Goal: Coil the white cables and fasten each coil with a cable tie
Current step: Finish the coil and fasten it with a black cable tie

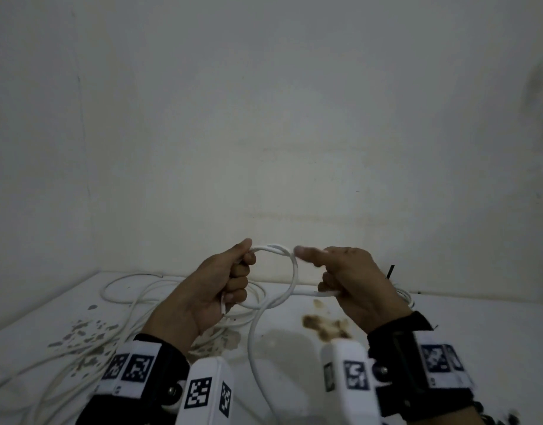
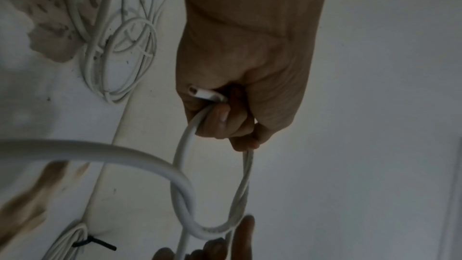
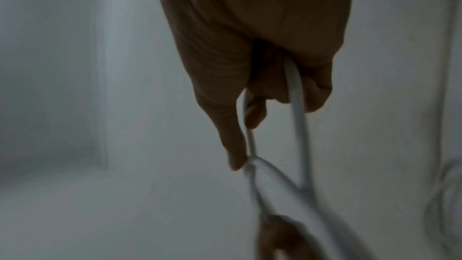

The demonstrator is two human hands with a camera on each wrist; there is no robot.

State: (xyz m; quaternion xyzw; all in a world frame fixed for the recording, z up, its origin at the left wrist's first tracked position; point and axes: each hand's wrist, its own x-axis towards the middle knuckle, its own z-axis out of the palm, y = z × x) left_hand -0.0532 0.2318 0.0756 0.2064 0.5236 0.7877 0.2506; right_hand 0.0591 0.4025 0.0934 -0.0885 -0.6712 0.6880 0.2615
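Note:
Both hands hold a white cable point(image 1: 293, 271) raised above the table, bent into a small loop between them. My left hand point(image 1: 238, 273) grips one side of the loop, its fingers curled round the strands; the cable's cut end point(image 2: 200, 92) sticks out of the fist point(image 2: 225, 120). My right hand point(image 1: 323, 282) curls its lower fingers round the other side point(image 3: 298, 126), and its index finger point(image 3: 235, 149) lies straight against the top of the loop. The cable's tail point(image 1: 251, 338) hangs down to the table.
Several loose white cables point(image 1: 126, 289) lie tangled on the white table point(image 1: 478, 326) at the left. A coil point(image 2: 67, 244) bound with a black cable tie point(image 2: 95, 243) lies behind my right hand. Brown stains point(image 1: 322, 323) mark the middle. Walls close the back and left.

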